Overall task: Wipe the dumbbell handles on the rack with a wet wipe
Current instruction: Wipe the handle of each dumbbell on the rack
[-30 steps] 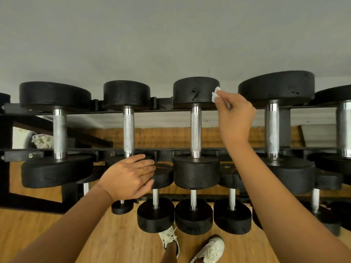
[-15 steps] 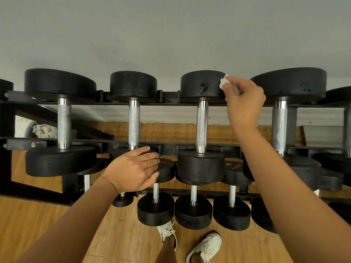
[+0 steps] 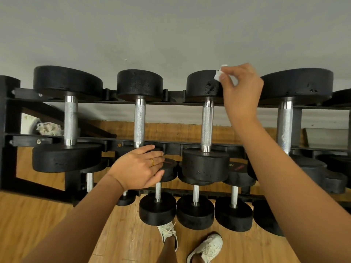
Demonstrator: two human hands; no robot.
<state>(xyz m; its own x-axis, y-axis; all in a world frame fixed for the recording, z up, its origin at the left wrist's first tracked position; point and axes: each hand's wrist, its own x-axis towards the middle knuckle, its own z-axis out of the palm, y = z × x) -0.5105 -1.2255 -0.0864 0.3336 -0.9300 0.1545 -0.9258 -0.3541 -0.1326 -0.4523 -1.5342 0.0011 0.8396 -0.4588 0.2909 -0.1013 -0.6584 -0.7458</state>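
Grey wall (image 3: 171,35) fills the upper half of the view, with a wood-plank floor (image 3: 38,224) below and a black dumbbell rack (image 3: 7,120) standing between them.

Four dumbbells lie across the top tier, each showing a knurled chrome handle between black round heads. The right hand (image 3: 241,92) is raised at the far end of the third dumbbell (image 3: 207,124). Its thumb and fingertips are curled in and pinch a small folded white wet wipe (image 3: 218,74). The wipe sticks out to the left of those fingertips, at the upper edge of that dumbbell's far head (image 3: 201,84); whether it touches the head cannot be told. The third dumbbell's handle runs down from just below and left of the pinching fingers, apart from them. The fourth dumbbell (image 3: 284,126) lies to the right of the wrist.

The left hand (image 3: 138,168) rests palm down on the near end of the second dumbbell (image 3: 139,122). Its fingers are straight and close together and grip nothing; one wears a gold ring (image 3: 152,161). Just beyond its fingertips sits the third dumbbell's near head (image 3: 205,166). The first dumbbell (image 3: 70,120) lies well left of this hand.

Smaller dumbbells (image 3: 195,211) line the lower tier beneath both hands. Two white sneakers (image 3: 207,245) stand on the floor. A crumpled pale rag (image 3: 49,129) shows behind the rack's left side.
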